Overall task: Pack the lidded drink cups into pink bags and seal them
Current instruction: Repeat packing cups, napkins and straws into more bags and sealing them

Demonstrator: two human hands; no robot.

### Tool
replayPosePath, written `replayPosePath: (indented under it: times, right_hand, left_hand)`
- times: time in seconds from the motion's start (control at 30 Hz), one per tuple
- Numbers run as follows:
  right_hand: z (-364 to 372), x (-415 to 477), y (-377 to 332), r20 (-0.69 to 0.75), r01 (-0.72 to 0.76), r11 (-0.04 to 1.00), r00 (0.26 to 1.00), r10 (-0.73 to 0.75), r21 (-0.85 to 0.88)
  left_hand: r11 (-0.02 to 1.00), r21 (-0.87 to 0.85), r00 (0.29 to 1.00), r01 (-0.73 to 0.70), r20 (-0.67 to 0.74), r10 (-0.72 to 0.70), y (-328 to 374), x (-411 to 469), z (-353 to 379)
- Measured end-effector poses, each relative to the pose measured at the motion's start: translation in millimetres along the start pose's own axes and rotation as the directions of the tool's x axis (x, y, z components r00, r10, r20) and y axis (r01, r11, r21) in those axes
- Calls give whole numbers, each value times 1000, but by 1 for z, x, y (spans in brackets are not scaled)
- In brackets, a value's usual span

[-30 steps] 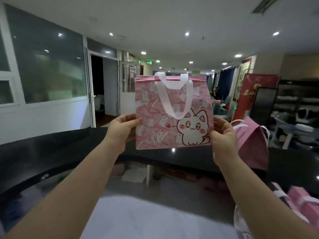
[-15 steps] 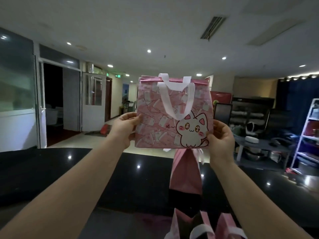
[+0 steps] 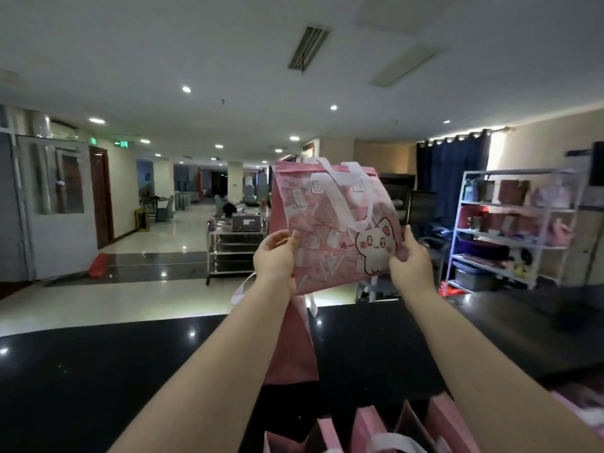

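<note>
Pink bag (image 3: 327, 223), white cat print, tilted, seemingly flat; left hand (image 3: 276, 256), right hand (image 3: 410, 263) fingers pinch lower sides.

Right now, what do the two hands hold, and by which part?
Both hold one pink cat-print bag, lifted in the air. The left hand grips its lower left edge, and the right hand grips its lower right edge.

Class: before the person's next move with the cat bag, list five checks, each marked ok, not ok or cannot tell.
1. Grip: left hand and right hand both hold the cat bag: ok.
2. Bag held level: not ok, it tilts.
3. Top sealed: cannot tell.
4. A cup inside: cannot tell.
5. Bare counter below to set it on: ok.
</note>
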State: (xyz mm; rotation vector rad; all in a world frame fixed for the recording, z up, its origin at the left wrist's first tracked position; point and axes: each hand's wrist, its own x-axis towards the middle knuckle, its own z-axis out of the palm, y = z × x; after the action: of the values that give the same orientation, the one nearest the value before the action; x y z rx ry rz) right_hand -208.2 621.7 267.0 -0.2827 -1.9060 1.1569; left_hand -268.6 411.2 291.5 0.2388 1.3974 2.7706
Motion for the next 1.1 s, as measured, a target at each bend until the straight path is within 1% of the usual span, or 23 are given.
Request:
replayPosePath:
  times: [0.03,0.07,0.17,0.23,0.3,0.4,0.47,0.57,0.6,0.63,0.7,0.73,0.8,0.87,0.93,0.97,1.0,1.03,1.1]
  right_hand:
    - [-5,-6,5,60,-38,996,998,34,77]
    - [-8,-15,8,129,-76,990,990,61,117]
    - [-18,-36,30,310,-159,973,945,101,168]
    - [-28,-35,52,399,-230,960,905,150,162]
    - [-38,-25,79,479,-294,944,857,190,151]
    - [-50,-5,116,592,-311,946,782,198,93]
    - [-53,4,136,673,-296,954,715,192,41]
    - [-54,9,171,780,-311,950,586,219,-34]
    - [-53,9,184,797,-318,946,555,237,-60]
    - [-52,9,194,802,-332,941,542,251,-70]
    - [-50,8,208,790,-343,937,555,261,-68]
    - [-50,7,213,771,-342,938,580,263,-62]
    - [-49,5,218,750,-320,946,612,249,-53]
    - [-49,7,222,750,-291,956,621,228,-49]
    - [-50,10,225,759,-263,962,611,225,-73]
    - [-52,11,226,765,-245,965,602,228,-94]
    - [-52,12,227,768,-230,966,596,235,-117]
    - [-53,11,229,767,-217,967,595,241,-135]
    - [-51,7,232,750,-182,965,607,262,-190]
  left_hand:
    - [1000,-7,1000,-3,-3,3,-12,-2,10]
    - [1000,1,1000,-14,-10,14,-27,-5,20]
    - [993,70,995,-95,-21,97,-75,-14,45]
    - [986,98,991,-136,2,137,-109,-19,58]
    - [979,138,988,-152,8,153,-141,-22,69]
    - [963,221,988,-152,-5,157,-187,-18,78]
    - [945,296,988,-140,-20,153,-216,-14,81]
    - [881,457,985,-126,-48,166,-261,-16,77]
    - [866,490,987,-101,-61,149,-275,-19,74]
    - [863,501,990,-69,-72,121,-286,-22,73]
    - [863,504,995,-25,-71,71,-303,-26,71]
    - [848,529,996,-30,-52,67,-307,-27,70]
    - [803,588,995,-93,21,99,-307,-31,67]
    - [728,657,975,-194,49,216,-300,-34,58]
    - [593,756,925,-277,43,377,-287,-32,44]
    - [541,793,905,-281,31,424,-281,-28,35]
    - [516,819,902,-250,5,431,-277,-23,27]
    - [511,837,918,-196,-27,396,-274,-17,19]
    - [558,826,971,-82,-60,231,-274,-9,12]
